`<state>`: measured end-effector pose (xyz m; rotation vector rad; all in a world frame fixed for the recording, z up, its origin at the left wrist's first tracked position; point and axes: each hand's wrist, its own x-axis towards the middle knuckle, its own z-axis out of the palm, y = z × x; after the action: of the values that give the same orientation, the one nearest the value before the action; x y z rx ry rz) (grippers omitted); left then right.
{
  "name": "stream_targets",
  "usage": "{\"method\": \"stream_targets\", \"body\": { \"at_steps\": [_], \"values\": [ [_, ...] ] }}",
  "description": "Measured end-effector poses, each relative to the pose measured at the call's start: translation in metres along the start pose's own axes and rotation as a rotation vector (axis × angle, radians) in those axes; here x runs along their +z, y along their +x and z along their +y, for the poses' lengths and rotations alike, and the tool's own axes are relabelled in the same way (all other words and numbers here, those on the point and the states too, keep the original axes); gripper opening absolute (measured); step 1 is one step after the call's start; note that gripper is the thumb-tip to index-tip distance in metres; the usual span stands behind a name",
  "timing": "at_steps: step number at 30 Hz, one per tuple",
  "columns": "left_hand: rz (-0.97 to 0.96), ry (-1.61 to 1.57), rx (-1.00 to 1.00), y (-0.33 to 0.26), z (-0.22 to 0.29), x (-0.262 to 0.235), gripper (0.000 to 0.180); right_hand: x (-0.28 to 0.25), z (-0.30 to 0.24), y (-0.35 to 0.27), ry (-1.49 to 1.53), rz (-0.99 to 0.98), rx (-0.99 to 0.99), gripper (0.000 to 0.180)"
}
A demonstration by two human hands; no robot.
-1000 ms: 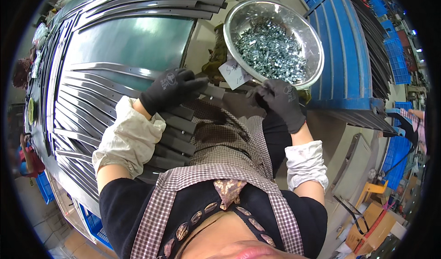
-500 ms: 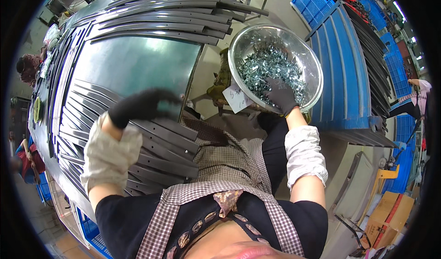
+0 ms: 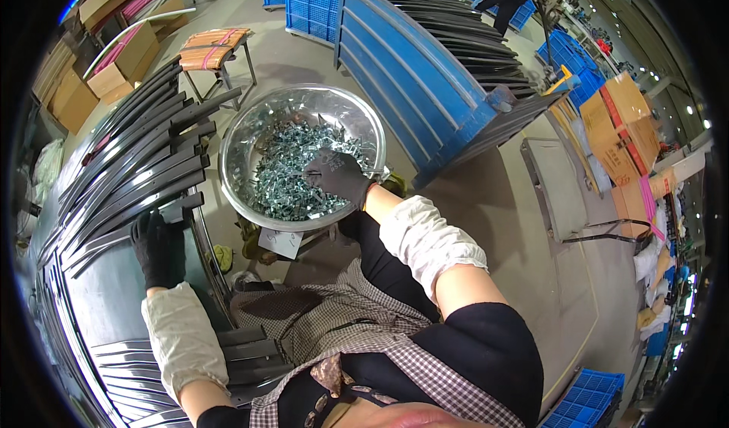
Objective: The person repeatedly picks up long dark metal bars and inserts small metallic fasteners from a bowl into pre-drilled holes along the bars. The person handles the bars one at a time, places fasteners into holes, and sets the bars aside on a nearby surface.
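A: Right hand (image 3: pixel 336 176), black glove, sat down in the steel bowl (image 3: pixel 241 136), fingers curled into the heap of small metal screws (image 3: pixel 292 174).

B: Left hand (image 3: pixel 158 246)?

A: Gloved too, flat against the end of a dark metal strip (image 3: pixel 133 215) in the stack beside the bowl. White sleeve covers on both forearms.

B: Background?

A: Blue crates (image 3: pixel 311 3), cardboard boxes (image 3: pixel 114 64).

I work in a factory workshop: stacked dark metal strips (image 3: pixel 129 162), blue plastic crates (image 3: pixel 311 3), brown cardboard boxes (image 3: pixel 623 124).
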<state>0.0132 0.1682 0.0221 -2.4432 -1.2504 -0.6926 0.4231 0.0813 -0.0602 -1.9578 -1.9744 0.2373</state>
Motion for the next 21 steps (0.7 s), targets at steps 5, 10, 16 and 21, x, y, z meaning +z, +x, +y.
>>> {"method": "stream_targets", "body": {
  "at_steps": [5, 10, 16, 21],
  "values": [
    [-0.222, -0.309, 0.034, -0.060, -0.005, 0.000, 0.036, -0.009, -0.014, 0.001, 0.155, 0.128, 0.015, 0.030],
    [-0.358, -0.323, -0.039, -0.091, 0.050, -0.040, 0.035, -0.032, -0.057, -0.027, 0.612, 0.135, 0.004, 0.027],
    [-0.300, -0.329, -0.007, -0.096, 0.074, -0.074, 0.047, -0.044, -0.121, -0.088, 0.995, 0.059, -0.083, 0.015],
    [-0.312, -0.473, 0.164, -0.092, 0.156, -0.112, 0.036, -0.013, -0.177, -0.126, 1.067, 0.179, -0.214, 0.018]
  ]
}}
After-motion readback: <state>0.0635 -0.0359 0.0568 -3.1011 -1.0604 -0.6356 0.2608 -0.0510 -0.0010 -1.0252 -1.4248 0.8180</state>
